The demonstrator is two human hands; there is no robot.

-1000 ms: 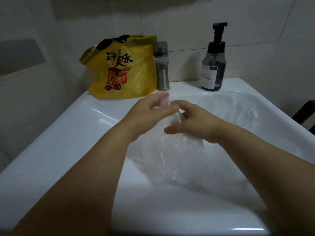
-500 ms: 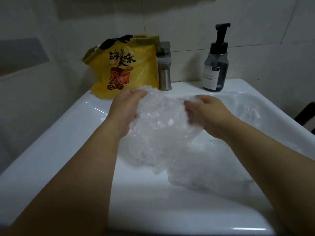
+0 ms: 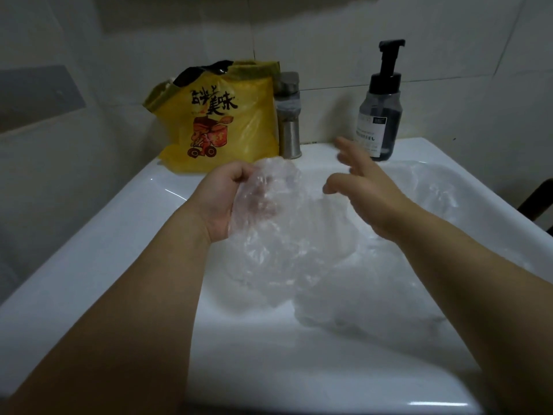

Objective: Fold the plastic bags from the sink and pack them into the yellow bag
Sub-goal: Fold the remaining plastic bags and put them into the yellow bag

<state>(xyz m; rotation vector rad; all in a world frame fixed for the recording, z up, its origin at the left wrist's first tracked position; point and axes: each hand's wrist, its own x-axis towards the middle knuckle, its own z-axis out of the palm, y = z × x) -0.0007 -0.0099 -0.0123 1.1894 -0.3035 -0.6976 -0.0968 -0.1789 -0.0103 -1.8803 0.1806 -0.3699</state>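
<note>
A crumpled clear plastic bag (image 3: pixel 287 235) hangs over the white sink (image 3: pixel 89 265). My left hand (image 3: pixel 223 202) grips its upper left edge, palm turned up, fingers curled round the film. My right hand (image 3: pixel 363 187) hovers to the right of the bag with fingers spread and straight, holding nothing. More clear plastic bags (image 3: pixel 425 190) lie in the basin at the right and below. The yellow bag (image 3: pixel 221 124), printed with black characters and a red picture, stands on the sink's back left ledge, its mouth at the top.
A steel tap (image 3: pixel 288 115) stands right beside the yellow bag. A dark pump bottle (image 3: pixel 380 115) is on the back ledge at the right. Tiled wall behind. A dark chair part (image 3: pixel 538 202) shows at the right edge.
My right hand has let go of the clear bag and opened, moving right and away. My left hand has turned palm up and still holds the bag.
</note>
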